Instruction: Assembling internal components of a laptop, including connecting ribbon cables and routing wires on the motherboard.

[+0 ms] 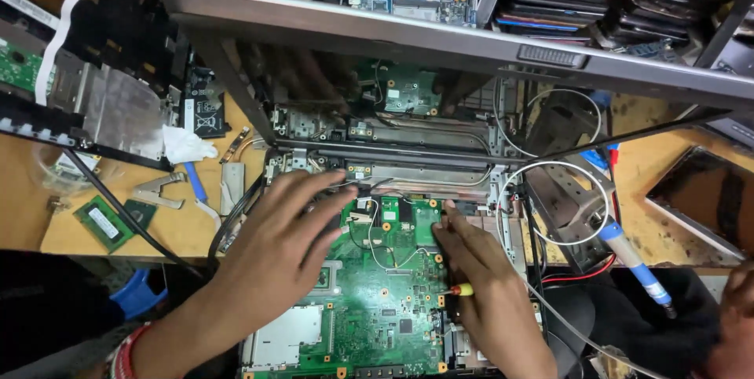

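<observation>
The left hand [283, 245] lies spread, fingers wide, on the green circuit board [377, 300] of an opened grey laptop chassis [440, 155], holding nothing. The right hand [487, 285] is curled narrow around a small yellow-handled screwdriver [462, 289], its fingertips on the board's upper right. The tilted grey laptop lid [440, 37] overhangs the hinge area. White cables [542, 171] loop just right; a blue-handled tool [636, 265] and a green memory module [106, 223] rest on the wooden bench [188, 226].
</observation>
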